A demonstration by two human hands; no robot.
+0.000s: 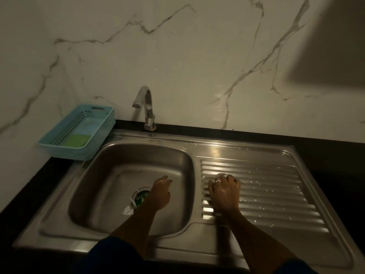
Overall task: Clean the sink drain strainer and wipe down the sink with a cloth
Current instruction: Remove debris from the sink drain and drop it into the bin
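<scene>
A steel sink (110,171) with a ribbed drainboard (276,194) fills the lower view. The drain opening (140,191) in the basin holds green scraps, and a pale scrap of litter (128,210) lies beside it. My left hand (160,192) hovers inside the basin just right of the drain, fingers loosely bent and holding nothing. My right hand (225,192) rests on the drainboard, its fingers curled over a round shiny metal object (224,175), likely the strainer, mostly hidden under the hand.
A chrome tap (146,107) stands behind the basin. A light blue plastic basket (79,131) with a green sponge (76,141) in it sits at the back left. Black countertop (324,147) surrounds the sink; a marble wall rises behind.
</scene>
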